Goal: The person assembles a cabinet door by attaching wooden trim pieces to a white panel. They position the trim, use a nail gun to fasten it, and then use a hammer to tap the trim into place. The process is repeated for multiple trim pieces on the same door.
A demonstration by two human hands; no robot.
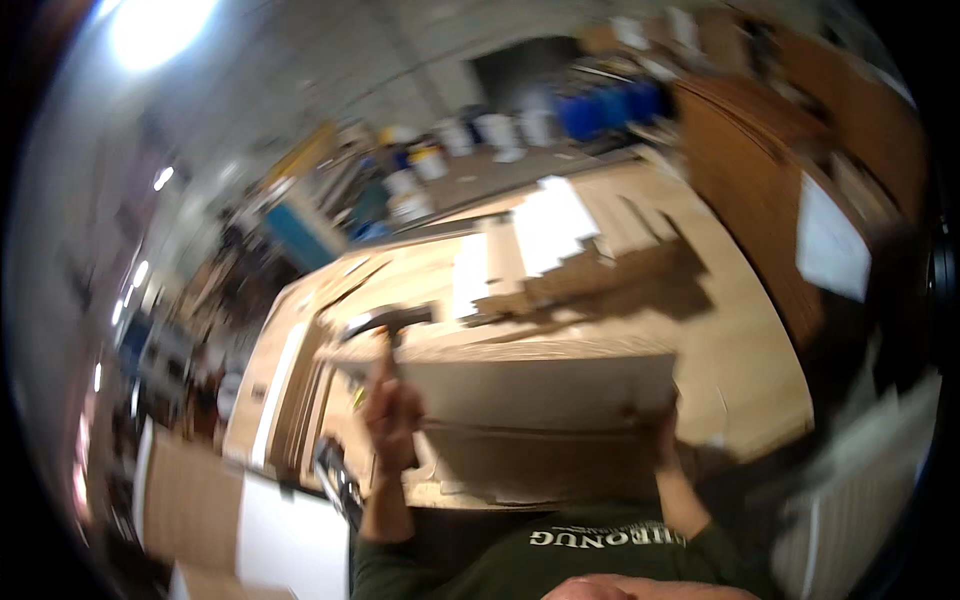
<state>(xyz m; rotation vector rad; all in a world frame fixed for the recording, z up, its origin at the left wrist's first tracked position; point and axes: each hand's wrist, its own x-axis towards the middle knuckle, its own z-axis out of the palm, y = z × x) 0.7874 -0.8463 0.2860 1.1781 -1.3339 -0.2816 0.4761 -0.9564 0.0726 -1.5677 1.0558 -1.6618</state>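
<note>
Raised at the table's near side, my left hand point(393, 412) is closed around the handle of a hammer point(392, 318), whose metal head is up above the fingers. In front of me a long wooden panel point(550, 395) stands on edge, with a pale, rough top edge and a shaded face toward me. My right hand point(668, 428) is at the panel's right end and appears to grip it; motion blur and the panel partly hide its fingers. The hammer head is apart from the panel.
On the wooden table point(745, 365) lies a stack of wood and white strips point(550, 240). Narrow boards point(308, 410) and a black-and-silver tool point(337, 475) are at left. Tall brown panels point(745, 180) stand right; buckets point(498, 132) and blue containers point(605, 108) are behind.
</note>
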